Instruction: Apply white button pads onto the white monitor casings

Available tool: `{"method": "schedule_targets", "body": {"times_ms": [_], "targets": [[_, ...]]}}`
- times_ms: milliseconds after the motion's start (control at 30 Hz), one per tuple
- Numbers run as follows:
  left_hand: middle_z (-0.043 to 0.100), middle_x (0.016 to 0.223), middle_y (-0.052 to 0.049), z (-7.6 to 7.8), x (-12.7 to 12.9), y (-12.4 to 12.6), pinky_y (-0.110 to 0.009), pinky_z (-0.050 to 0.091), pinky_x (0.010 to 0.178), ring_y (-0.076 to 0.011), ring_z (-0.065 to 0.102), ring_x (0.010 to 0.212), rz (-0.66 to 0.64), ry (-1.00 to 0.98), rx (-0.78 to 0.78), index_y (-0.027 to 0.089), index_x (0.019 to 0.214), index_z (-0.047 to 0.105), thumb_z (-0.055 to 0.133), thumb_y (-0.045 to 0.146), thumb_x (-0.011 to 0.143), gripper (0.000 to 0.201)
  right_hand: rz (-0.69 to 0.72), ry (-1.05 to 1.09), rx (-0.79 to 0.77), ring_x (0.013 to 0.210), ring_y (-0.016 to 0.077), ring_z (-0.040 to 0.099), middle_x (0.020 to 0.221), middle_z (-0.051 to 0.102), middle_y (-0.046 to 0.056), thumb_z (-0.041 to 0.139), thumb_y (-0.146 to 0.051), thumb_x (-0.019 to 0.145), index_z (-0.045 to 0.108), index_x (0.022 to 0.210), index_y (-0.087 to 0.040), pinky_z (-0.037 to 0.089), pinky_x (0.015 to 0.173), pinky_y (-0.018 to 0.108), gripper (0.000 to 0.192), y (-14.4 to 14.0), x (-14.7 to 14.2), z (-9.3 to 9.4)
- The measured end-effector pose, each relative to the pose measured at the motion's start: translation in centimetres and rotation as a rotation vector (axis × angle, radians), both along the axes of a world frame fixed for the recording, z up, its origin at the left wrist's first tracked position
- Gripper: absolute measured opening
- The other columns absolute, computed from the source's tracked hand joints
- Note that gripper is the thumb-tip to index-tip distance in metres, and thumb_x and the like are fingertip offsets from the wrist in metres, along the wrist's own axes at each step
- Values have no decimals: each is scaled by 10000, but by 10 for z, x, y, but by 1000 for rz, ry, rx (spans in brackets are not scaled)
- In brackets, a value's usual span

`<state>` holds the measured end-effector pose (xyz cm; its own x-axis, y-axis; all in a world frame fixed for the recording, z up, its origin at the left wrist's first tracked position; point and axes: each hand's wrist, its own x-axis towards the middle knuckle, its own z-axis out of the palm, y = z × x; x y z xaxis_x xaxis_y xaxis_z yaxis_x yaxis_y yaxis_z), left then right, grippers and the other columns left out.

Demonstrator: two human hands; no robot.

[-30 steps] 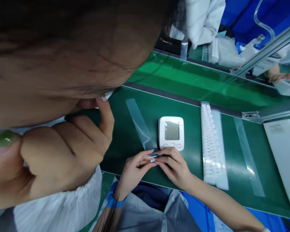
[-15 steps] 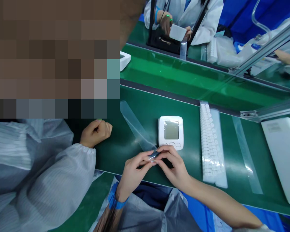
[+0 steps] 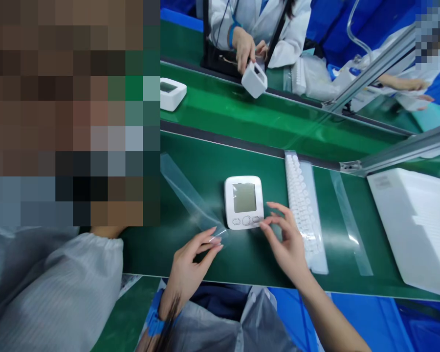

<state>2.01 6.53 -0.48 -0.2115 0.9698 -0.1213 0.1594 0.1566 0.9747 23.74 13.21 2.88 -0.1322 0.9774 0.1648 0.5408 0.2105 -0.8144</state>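
Green bench mat (image 3: 212, 161), assembly line: left hand (image 3: 190, 261) pinching near end of clear film strip (image 3: 188, 195), long axis running up-left from fingertips; right hand (image 3: 286, 239) open, empty, fingertips just beside white monitor (image 3: 244, 201). Monitor flat, screen up, buttons facing wearer. Button strip (image 3: 302, 205) alongside; co-worker's sleeve (image 3: 58, 288) left.
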Motion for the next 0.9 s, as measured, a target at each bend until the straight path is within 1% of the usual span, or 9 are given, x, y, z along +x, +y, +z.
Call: {"method": "schedule_targets", "body": {"times_ms": [67, 167, 267, 367, 433, 567, 667, 800, 900], "targets": [[797, 892, 48, 1, 0, 1, -294, 661, 789, -219, 789, 789, -9, 7, -2, 308, 1056, 705, 750, 287, 776, 285, -72, 21, -90, 1312, 305, 498, 1335, 551, 102, 640, -366, 916, 678, 840, -243, 407, 1093, 555, 149, 8, 14, -3], [795, 884, 51, 2, 0, 2, -300, 661, 788, -219, 789, 785, -21, 27, -11, 310, 1055, 703, 744, 286, 781, 278, -46, 73, -170, 1320, 301, 505, 1337, 552, 106, 660, -405, 899, 687, 825, -235, 393, 1114, 548, 187, 17, 22, -7], [795, 892, 52, 0, -1, 2, -295, 658, 791, -216, 788, 798, -29, 49, -16, 306, 1072, 697, 743, 287, 789, 288, -3, 111, -236, 1307, 292, 525, 1305, 558, 112, 676, -411, 885, 693, 805, -226, 448, 1082, 506, 202, 21, 17, -9], [798, 903, 53, -2, 0, 2, -292, 655, 803, -211, 788, 804, -35, 66, -11, 304, 1086, 693, 750, 283, 787, 305, 9, 177, -304, 1327, 284, 512, 1274, 560, 119, 675, -424, 883, 696, 805, -215, 532, 1007, 429, 224, 22, 11, -8], [799, 900, 57, -2, 0, 3, -294, 654, 810, -211, 789, 802, -37, 71, -7, 310, 1087, 693, 752, 287, 787, 307, -2, 210, -318, 1325, 277, 515, 1264, 562, 117, 684, -426, 876, 695, 809, -212, 557, 982, 397, 224, 21, 8, -7], [798, 895, 55, 0, 0, 4, -303, 656, 816, -219, 789, 814, -45, 71, -18, 311, 1083, 694, 752, 288, 786, 303, -21, 239, -324, 1304, 270, 534, 1261, 559, 113, 700, -418, 865, 696, 803, -210, 574, 973, 382, 217, 20, 6, -6], [797, 897, 54, 1, -1, 4, -283, 656, 806, -211, 789, 812, -45, 75, -8, 305, 1088, 692, 756, 278, 786, 310, -35, 258, -339, 1237, 268, 588, 1270, 555, 115, 709, -425, 855, 701, 797, -207, 592, 948, 381, 225, 20, 6, -7], [797, 898, 58, -1, 0, 4, -259, 653, 800, -191, 789, 787, -50, 106, 31, 299, 1103, 682, 753, 262, 796, 317, -61, 297, -350, 1117, 258, 663, 1289, 547, 115, 725, -444, 836, 699, 785, -201, 609, 922, 396, 249, 19, 5, -8], [796, 890, 59, -6, 1, 2, -221, 650, 766, -162, 786, 753, -50, 175, 98, 283, 1121, 670, 706, 231, 841, 288, -74, 290, -360, 1152, 262, 647, 1292, 544, 111, 724, -440, 838, 696, 783, -200, 609, 922, 385, 248, 19, 4, -7]]}}
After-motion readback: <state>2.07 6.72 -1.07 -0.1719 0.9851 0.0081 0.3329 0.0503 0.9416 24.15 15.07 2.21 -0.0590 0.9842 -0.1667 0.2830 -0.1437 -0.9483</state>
